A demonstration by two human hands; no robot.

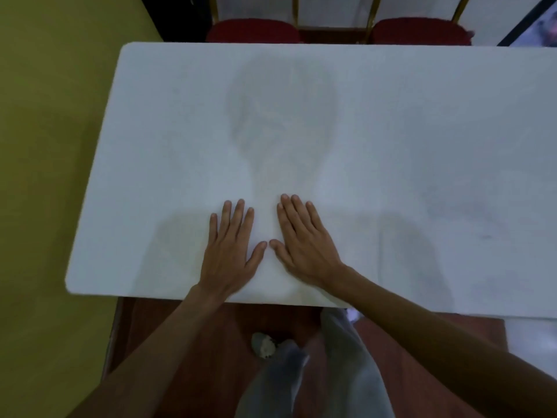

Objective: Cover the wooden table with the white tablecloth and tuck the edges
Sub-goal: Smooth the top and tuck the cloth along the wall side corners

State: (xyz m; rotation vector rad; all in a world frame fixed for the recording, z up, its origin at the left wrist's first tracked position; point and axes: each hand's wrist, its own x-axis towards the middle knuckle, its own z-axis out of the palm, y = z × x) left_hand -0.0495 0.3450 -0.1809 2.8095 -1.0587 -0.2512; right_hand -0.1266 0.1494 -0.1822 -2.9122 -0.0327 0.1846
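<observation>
The white tablecloth [391, 131] lies flat over the table and covers the whole top that I can see; no bare wood of the tabletop shows. My left hand [230, 254] rests palm down on the cloth near the front edge, fingers spread. Beside it my right hand [303, 239] also lies flat on the cloth, fingers apart, the two thumbs almost touching. Neither hand holds anything. The cloth's front edge runs just behind my wrists, and its left corners look rounded.
Two red-cushioned chairs [253, 30] [420, 30] with gold frames stand behind the far edge. A yellow-green wall [45, 146] runs along the left. Below the front edge are reddish-brown floor [187, 321], my grey trouser legs [346, 372] and a small grey-white object [263, 345].
</observation>
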